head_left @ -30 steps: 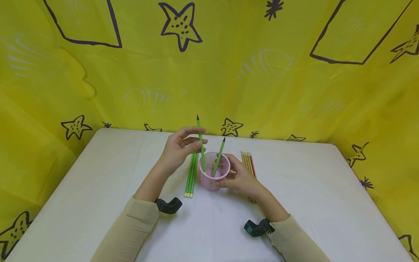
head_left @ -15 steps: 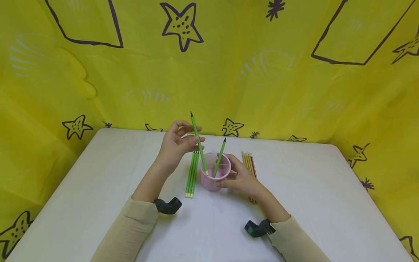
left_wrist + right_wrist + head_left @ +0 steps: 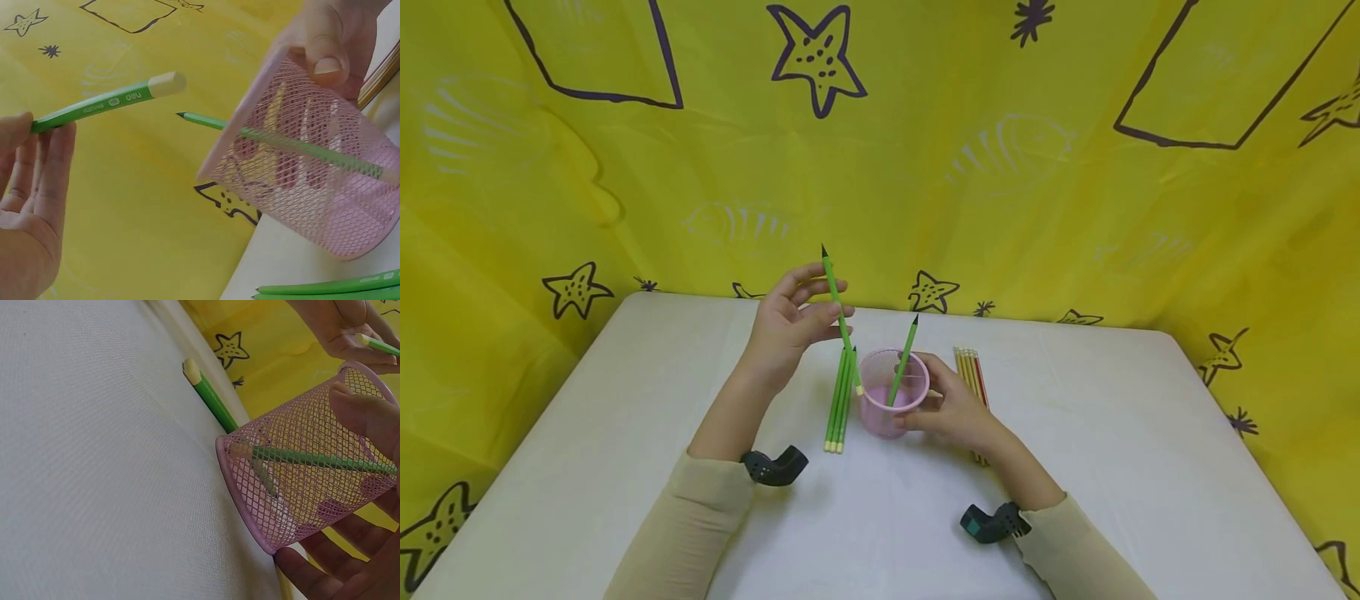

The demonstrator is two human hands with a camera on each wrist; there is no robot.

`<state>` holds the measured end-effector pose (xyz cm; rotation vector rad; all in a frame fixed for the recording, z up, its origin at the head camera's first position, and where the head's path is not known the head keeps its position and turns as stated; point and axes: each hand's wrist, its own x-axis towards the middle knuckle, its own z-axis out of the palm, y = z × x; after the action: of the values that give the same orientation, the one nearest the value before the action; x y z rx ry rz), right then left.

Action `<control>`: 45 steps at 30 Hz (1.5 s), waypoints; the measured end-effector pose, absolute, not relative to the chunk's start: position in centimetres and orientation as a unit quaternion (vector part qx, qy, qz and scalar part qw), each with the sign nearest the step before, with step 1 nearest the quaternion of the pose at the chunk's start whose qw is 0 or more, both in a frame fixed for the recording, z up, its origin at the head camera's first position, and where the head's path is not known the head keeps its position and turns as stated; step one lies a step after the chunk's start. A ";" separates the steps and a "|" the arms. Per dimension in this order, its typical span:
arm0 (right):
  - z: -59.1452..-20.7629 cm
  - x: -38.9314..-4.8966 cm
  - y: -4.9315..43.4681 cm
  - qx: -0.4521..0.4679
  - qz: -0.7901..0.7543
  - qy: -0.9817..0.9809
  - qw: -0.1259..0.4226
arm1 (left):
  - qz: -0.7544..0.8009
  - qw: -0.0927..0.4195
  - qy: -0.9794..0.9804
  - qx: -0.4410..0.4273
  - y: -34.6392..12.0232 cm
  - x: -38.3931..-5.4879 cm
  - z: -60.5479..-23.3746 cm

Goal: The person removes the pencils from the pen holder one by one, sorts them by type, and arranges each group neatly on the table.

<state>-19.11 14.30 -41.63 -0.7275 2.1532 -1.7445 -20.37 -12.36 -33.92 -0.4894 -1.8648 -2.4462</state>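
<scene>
Between thumb and fingers, my left hand [image 3: 786,321] pinches a green pencil [image 3: 100,107], its dark tip up and its pale end down. In the left wrist view that end is clear of the pink mesh pencil cup [image 3: 300,169], outside its rim. My right hand [image 3: 955,404] grips the cup around its right side, thumb at the front near the rim. Inside the cup leans another green pencil [image 3: 904,358], point up. Several green pencils [image 3: 837,408] lie side by side on the table just left of the cup.
A row of yellow and red pencils [image 3: 972,375] lies right of the cup, partly behind my right hand and forearm. The white-covered table [image 3: 625,433] reaches back to a yellow patterned curtain [image 3: 880,192]. Dark wrist cameras [image 3: 775,467] sit on both wrists.
My left hand has moved up and to the left, taking the green pencil's lower end out of the cup. The right hand and the cup have stayed in place.
</scene>
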 end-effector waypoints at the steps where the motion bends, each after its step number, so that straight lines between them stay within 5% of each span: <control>1: -41.6 -19.1 14.3 -0.252 -0.603 0.744 0.138 | -0.784 0.012 -0.602 -0.154 -12.5 -20.4 -33.9; 45: -41.5 -19.1 14.2 -0.248 -0.602 0.747 0.137 | -0.625 -0.157 -0.761 -0.081 -15.4 -22.2 -36.3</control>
<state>-19.12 14.22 -41.53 -0.7164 2.1601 -1.7420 -22.24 -15.44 -36.27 -0.2851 -2.6617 -2.1868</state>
